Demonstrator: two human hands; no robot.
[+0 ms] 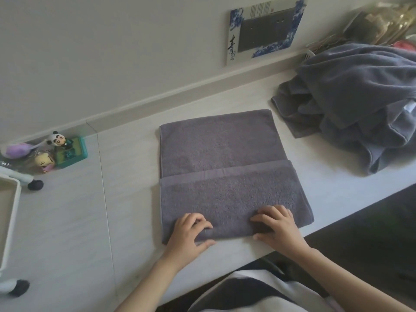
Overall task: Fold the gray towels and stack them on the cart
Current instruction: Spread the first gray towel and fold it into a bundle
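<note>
Two hands grip the near folded edge of the gray towel [225,176] at the table's [126,199] front edge: left hand [191,233] near its left corner, right hand [276,226] toward the right, fingers curled over the fold. Its long axis runs away from them toward the wall. Unfolded gray towels [360,104] are heaped at the far right corner.

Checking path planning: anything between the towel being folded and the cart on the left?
Nothing visible on the direct line. Both hands, left and right, grip the towel at its near edge. The table between it and the cart is bare; the toys sit farther back by the wall.
</note>
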